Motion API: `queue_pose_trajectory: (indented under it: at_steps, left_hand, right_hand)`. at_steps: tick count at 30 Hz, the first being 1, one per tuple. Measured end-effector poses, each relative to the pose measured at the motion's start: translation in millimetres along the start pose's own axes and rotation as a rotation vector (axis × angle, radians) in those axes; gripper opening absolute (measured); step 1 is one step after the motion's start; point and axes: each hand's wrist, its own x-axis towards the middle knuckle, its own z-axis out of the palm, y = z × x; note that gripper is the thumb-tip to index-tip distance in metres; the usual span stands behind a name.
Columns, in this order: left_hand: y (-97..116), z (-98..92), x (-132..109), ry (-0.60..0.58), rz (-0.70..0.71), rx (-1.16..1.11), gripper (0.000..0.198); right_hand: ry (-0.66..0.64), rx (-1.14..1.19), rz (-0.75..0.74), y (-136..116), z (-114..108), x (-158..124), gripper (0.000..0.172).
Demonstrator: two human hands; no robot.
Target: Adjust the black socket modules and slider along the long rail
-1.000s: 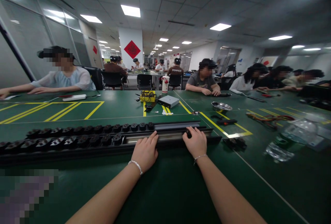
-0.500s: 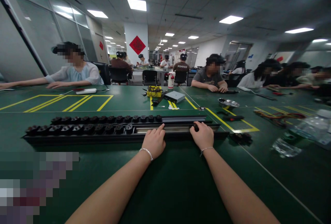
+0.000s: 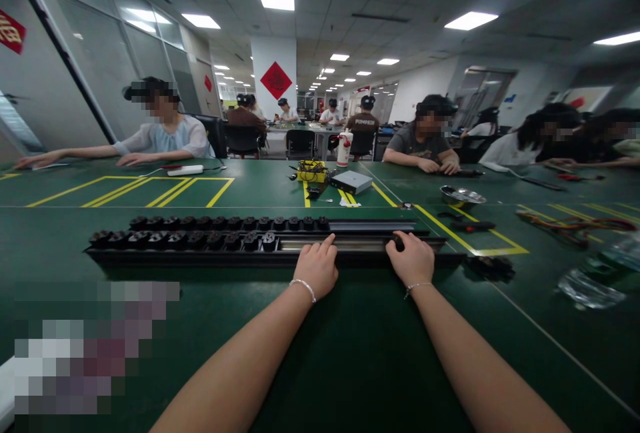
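Two long black power tracks (image 3: 165, 260) lie side by side across the green table before me. Several round black socket modules (image 3: 269, 241) sit in a row along the left part of the front track, and a second row fills the back one. My left hand (image 3: 317, 266) rests on the front track, right of its last module, with the fingers stretched over the bare metal channel. Near the track's right end, my right hand (image 3: 413, 258) pinches a small black piece (image 3: 399, 242) between thumb and fingers; most of it is hidden.
Beyond the tracks are a yellow box with black cables (image 3: 311, 171), a grey box (image 3: 351, 182) and a white bottle (image 3: 344, 148). To the right lie a metal bowl (image 3: 463, 196), a screwdriver-like tool (image 3: 473, 226), bundled wires (image 3: 575, 223) and a clear plastic bottle (image 3: 595, 280). Several people sit around.
My view has turned a little to the left, so everything appears further right. Both hands keep about the same places along the track.
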Motion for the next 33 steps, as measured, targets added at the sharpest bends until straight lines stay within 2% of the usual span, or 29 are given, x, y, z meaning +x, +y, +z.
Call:
queue_pose_trajectory:
  at_steps: [11,22,33]
  left_hand:
    - [0.3,-3.8,-0.6,-0.037,0.026,-0.053,0.027]
    - [3.1,-7.7,-0.1,-0.07,0.001,-0.089,0.024]
    - [1.5,-9.1,-1.5,-0.063,-0.013,-0.094,0.024]
  right_hand:
    - [0.046,-0.018,-0.015,7.5,1.7,0.4,0.036]
    - [0.039,0.009,-0.002,12.5,-0.5,1.2,0.035]
    - [-0.024,0.028,0.024,5.6,-6.1,-0.6,0.035]
